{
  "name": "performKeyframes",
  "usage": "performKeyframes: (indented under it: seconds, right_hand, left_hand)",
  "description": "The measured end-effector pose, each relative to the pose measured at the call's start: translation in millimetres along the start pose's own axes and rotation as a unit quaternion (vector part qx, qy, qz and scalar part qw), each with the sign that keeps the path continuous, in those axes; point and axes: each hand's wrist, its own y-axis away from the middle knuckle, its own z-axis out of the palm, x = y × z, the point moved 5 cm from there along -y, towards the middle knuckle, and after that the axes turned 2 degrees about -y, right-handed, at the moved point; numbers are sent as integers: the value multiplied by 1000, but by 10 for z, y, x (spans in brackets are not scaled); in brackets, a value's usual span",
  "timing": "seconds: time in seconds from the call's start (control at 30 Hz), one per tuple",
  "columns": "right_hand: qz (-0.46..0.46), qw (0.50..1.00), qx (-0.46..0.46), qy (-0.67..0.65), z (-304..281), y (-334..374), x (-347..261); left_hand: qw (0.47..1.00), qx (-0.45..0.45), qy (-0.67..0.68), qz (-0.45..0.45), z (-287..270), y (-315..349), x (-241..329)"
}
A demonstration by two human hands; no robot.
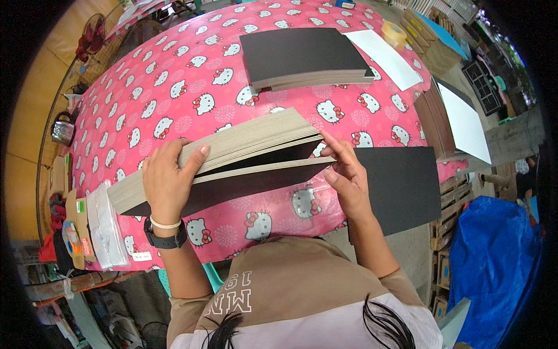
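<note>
A thick stack of cardboard sheets [256,141], with grey-tan edges and black faces, is held on edge above the near part of the table. My left hand [167,177] is closed around its left end, thumb over the top edges. A dark gap splits the stack toward the right, between a thick rear part and a thinner front part. At that right end, my right hand [350,183] has its thumb and fingers at the corner of the front part. A watch and a pale band circle my left wrist.
The pink patterned tablecloth [180,123] covers the table. Farther back lies another black-topped board stack [305,52], with a white sheet [383,58] and a tape roll [394,35] beside it. A black board [401,186] lies right; a white-topped stack [462,125] stands beyond it.
</note>
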Motion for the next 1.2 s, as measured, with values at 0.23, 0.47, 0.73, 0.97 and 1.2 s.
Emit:
performKeyframes:
  seconds: [0.23, 0.47, 0.73, 0.97, 1.2]
  right_hand:
    - [14, 998, 38, -55, 11, 13, -7]
    - [41, 997, 1, -65, 4, -48, -14]
    - [4, 1000, -14, -24, 4, -9, -10]
    - [16, 1000, 13, -10, -22, 25, -66]
    - [-34, 992, 20, -120, -9, 36, 22]
  left_hand:
    - [1000, -17, 1, -18, 9, -17, -10]
    - [1000, -4, 2, -14, -10, -6, -3]
    - [1000, -9, 11, -14, 14, 2, -13]
    - [1000, 4, -6, 2, 9, -18, 1]
    - [1000, -10, 13, -25, 29, -13, -9]
